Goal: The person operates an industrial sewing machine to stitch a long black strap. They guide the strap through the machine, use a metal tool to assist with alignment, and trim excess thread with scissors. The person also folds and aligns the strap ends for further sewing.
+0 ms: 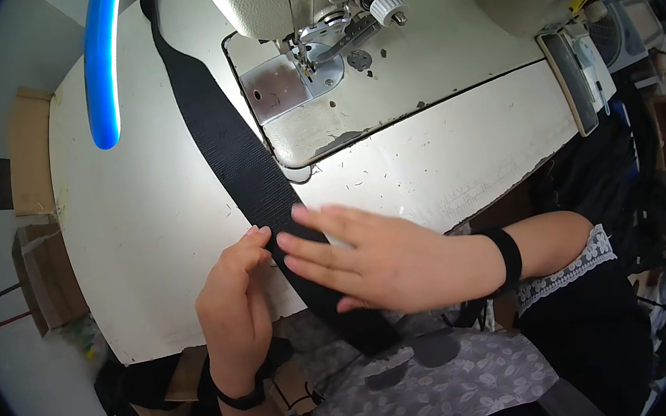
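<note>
A long, wide black strap of ribbed fabric runs from the far left of the white table, past the sewing machine, down over the near edge to my lap. At its left edge is my left hand, with bent fingers closed together at the strap's border; the underside of that grip is hidden. My right hand lies across the strap from the right, fingers stretched out and slightly apart. Its fingertips are over the strap; whether they press on it I cannot tell. Part of the strap is covered by this hand.
The sewing machine's needle and presser foot stand over a metal plate beyond my hands. A phone-like flat device lies at the table's right end. A bright blue curved bar hangs at upper left. Cardboard boxes stand left of the table.
</note>
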### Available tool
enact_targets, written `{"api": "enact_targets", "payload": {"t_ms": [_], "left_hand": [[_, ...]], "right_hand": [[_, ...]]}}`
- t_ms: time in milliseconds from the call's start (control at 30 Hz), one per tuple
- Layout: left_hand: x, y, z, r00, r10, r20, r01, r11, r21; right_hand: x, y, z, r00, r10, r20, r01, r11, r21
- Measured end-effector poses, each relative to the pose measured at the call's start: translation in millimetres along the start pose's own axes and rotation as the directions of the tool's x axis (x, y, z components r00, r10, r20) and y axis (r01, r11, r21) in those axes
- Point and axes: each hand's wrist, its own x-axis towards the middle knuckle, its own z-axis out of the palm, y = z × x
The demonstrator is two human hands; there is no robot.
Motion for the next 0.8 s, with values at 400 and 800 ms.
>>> {"api": "enact_targets", "payload": {"t_ms": [400, 800], "left_hand": [[-2, 1, 1, 0.999, 0.039, -0.002, -0.039, 0.997, 0.064], [-15, 2, 16, 0.988, 0.145, -0.044, -0.129, 0.956, 0.265]], "right_hand": [[-42, -18, -6, 0.994, -0.042, 0.097, 0.029, 0.991, 0.131], [-78, -45, 8, 0.853, 0.507, 0.122, -0.508, 0.755, 0.414]]}}
